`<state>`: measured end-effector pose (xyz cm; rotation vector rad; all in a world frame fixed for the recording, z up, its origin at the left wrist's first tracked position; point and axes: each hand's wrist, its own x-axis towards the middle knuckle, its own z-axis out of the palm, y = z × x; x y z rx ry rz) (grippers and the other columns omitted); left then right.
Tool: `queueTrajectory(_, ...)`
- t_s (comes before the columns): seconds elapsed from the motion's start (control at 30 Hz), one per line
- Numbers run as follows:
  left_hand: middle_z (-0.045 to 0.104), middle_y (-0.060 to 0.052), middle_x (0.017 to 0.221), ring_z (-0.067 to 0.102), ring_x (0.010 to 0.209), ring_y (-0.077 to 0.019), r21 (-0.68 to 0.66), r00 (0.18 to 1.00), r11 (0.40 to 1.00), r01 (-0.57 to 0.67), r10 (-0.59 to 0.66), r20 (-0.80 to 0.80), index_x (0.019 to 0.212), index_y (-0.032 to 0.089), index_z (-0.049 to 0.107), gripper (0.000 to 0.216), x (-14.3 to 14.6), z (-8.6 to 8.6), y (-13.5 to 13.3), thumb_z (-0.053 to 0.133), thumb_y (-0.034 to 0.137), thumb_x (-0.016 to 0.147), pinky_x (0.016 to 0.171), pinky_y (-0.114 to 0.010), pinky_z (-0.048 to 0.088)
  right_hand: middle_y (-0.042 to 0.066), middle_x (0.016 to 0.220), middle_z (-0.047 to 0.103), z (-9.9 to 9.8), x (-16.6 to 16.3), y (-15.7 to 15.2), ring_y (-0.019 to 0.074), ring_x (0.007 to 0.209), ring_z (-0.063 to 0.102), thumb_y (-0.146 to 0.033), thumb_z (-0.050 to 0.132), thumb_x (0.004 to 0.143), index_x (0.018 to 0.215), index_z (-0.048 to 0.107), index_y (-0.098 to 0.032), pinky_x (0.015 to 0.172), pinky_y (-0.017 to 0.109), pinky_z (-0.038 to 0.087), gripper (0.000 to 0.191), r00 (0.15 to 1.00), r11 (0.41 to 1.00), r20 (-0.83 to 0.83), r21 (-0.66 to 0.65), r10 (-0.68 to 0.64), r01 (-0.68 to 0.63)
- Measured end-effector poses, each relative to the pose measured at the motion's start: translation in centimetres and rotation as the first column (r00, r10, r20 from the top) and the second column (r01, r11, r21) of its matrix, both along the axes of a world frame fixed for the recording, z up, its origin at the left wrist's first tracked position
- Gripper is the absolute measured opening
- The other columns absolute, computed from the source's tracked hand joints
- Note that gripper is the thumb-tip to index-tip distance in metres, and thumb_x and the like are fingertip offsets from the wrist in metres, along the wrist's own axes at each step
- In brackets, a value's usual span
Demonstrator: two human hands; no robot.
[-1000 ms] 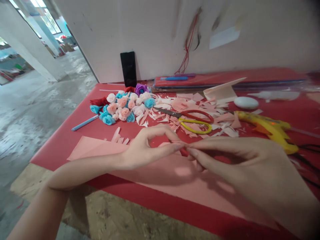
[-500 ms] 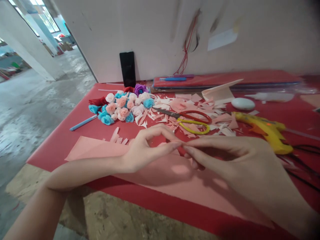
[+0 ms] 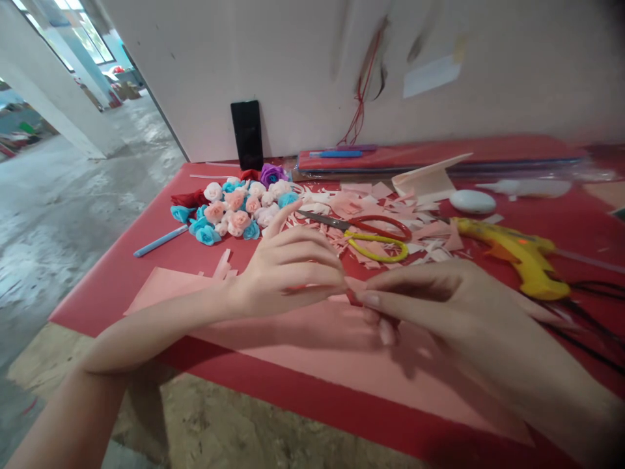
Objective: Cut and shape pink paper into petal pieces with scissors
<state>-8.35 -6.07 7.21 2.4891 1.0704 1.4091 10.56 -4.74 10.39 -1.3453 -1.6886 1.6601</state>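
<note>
My right hand (image 3: 430, 303) pinches a small pink paper piece (image 3: 356, 285) between thumb and fingertips. My left hand (image 3: 288, 270) is turned back up beside it, its fingers stretched out and one digit raised apart from the others. Its fingertips come close to the pink piece; whether they touch it I cannot tell. Both hands are above a large pink paper sheet (image 3: 312, 345) on the red table (image 3: 112, 273). Just beyond the hands, scissors (image 3: 375, 247) with red and yellow handles rest on pink and white paper scraps (image 3: 351, 202).
Blue, pink, white and red paper flowers (image 3: 238, 221) are heaped at the left, with a blue pen (image 3: 161, 241) beside them. A black phone (image 3: 247, 135) leans on the wall. At the right are a yellow glue gun (image 3: 525, 260), its cable, and a white oval object (image 3: 472, 201).
My left hand has gone from a pinch at the paper piece to outstretched fingers, turning its back up. My right hand still pinches the piece.
</note>
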Motion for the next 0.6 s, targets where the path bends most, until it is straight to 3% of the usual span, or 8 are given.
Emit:
queueTrajectory(0.13,0.067,0.008,0.068,0.059,0.069,-0.0122,0.292,0.99,0.956,0.003,0.039,-0.136,0.069,0.03,0.062,0.018,-0.25,-0.05,-0.15,0.056,0.02,0.082,0.105,-0.045,0.032,0.001,0.045,0.056,0.12,-0.09,-0.46,0.0101,0.04,0.047,-0.04,0.067,0.062,0.059,0.067,-0.019,0.032,0.017,0.037,0.021,1.0,0.999,0.018,-0.044,-0.012,0.013)
queueTrajectory(0.27,0.068,0.008,0.069,0.059,0.07,-0.0114,0.393,0.972,0.919,-0.009,0.101,-0.212,0.071,0.028,0.063,0.018,-0.33,0.22,-0.31,0.058,0.014,0.08,0.106,-0.044,0.032,0.001,0.044,0.056,0.05,-0.03,-0.58,0.0101,0.04,0.049,-0.045,0.067,0.063,0.057,0.065,-0.017,0.033,0.017,0.039,0.028,1.0,0.999,-0.023,-0.038,0.021,-0.022)
queueTrajectory(0.47,0.069,0.009,0.068,0.061,0.072,-0.0135,0.178,0.99,0.984,-0.004,0.029,-0.138,0.069,0.032,0.064,0.016,-0.02,0.43,-0.51,0.063,0.02,0.079,0.102,-0.045,0.037,0.0,0.044,0.056,-0.1,0.07,-0.3,0.0081,0.039,0.048,-0.042,0.066,0.064,0.056,0.064,-0.018,0.036,0.016,0.04,0.026,0.997,0.996,-0.001,-0.051,0.074,-0.074)
queueTrajectory(0.6,0.071,0.002,0.073,0.062,0.077,-0.0149,-0.042,0.995,0.995,0.091,-0.092,-0.038,0.076,0.025,0.063,0.007,0.41,0.66,-0.88,0.061,0.022,0.082,0.083,-0.036,0.05,-0.002,0.045,0.058,0.2,0.06,0.0,0.0069,0.041,0.048,-0.033,0.066,0.063,0.055,0.065,-0.021,0.034,0.013,0.035,0.015,0.997,0.996,-0.014,-0.04,0.073,-0.074)
